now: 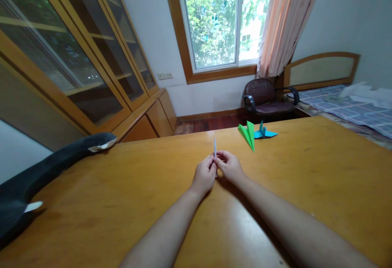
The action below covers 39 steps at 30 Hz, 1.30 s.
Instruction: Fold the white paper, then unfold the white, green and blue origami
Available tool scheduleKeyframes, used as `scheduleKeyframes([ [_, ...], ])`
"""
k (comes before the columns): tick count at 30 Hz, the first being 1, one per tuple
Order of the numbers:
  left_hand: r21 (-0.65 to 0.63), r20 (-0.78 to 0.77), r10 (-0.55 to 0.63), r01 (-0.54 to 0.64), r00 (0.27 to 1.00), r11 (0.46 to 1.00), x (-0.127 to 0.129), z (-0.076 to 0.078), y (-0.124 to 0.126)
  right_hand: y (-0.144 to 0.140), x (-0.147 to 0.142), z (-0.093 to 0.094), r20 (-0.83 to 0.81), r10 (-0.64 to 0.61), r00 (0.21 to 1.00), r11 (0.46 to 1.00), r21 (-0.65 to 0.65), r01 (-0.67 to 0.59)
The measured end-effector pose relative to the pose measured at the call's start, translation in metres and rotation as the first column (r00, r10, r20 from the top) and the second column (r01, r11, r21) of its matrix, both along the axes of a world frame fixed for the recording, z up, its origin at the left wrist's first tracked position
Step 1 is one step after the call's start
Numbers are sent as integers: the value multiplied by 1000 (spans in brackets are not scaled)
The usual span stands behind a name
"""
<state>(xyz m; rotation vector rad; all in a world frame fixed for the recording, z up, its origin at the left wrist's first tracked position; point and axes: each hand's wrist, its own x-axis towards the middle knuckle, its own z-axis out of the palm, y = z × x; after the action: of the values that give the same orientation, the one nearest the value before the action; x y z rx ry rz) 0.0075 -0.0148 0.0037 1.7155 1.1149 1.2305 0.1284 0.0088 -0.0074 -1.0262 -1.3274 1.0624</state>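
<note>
Both hands meet above the middle of the wooden table (147, 194), pinching a thin, pale piece of folded paper (214, 147) held upright and seen edge-on. My left hand (204, 175) grips its near left side, fingers closed. From the right, my right hand (230, 166) presses on it with thumb and curled fingers. The fingers hide much of the paper; a small bit shows below them. Past my right hand lie a green paper plane (248, 135) and a blue origami crane (263, 132), close together near the table's far edge.
A dark stuffed toy with white parts (58, 157) lies along the table's left side. Beyond the table stand a glass-door cabinet (122, 55), a brown armchair (266, 96) below the window, and a bed (352, 100) at right.
</note>
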Motion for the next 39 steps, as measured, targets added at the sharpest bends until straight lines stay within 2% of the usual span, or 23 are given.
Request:
scheduleKeyframes([
  [3,-112,176,-21,41,984,993,1,-4,3,0,1,0,-19,29,999,999,-18,-30],
  [7,-288,448,15,128,894,949,-2,-11,8,1,5,0,-22,96,995,995,-6,-96],
  [11,-344,460,86,88,884,935,-5,-13,10,-2,7,6,15,112,994,994,10,-112],
  [16,-274,518,-28,196,855,942,-5,-12,10,-7,7,14,153,123,980,989,67,-135],
  [20,-295,539,-20,211,842,932,-5,-16,11,-6,7,7,206,82,975,989,101,-105],
  [24,-259,460,-11,146,888,955,-2,-18,11,-5,5,4,312,27,950,983,164,-82],
  [27,-132,230,65,-35,971,991,1,-15,7,-7,4,8,447,-77,891,973,227,-30],
  [30,27,6,178,-179,984,984,3,-10,3,-7,3,10,497,-94,863,973,230,-26],
  [32,43,-10,197,-197,980,980,2,-8,3,-6,3,8,459,-50,887,978,203,-50],
  [33,11,25,182,-182,983,983,1,-8,4,-5,3,6,420,-13,908,982,178,-68],
  [36,-190,232,130,-86,964,978,-3,-10,9,-1,7,3,212,94,973,994,37,-104],
  [39,-429,444,135,78,886,900,-10,-8,12,2,13,4,-38,120,992,983,-134,-124],
])
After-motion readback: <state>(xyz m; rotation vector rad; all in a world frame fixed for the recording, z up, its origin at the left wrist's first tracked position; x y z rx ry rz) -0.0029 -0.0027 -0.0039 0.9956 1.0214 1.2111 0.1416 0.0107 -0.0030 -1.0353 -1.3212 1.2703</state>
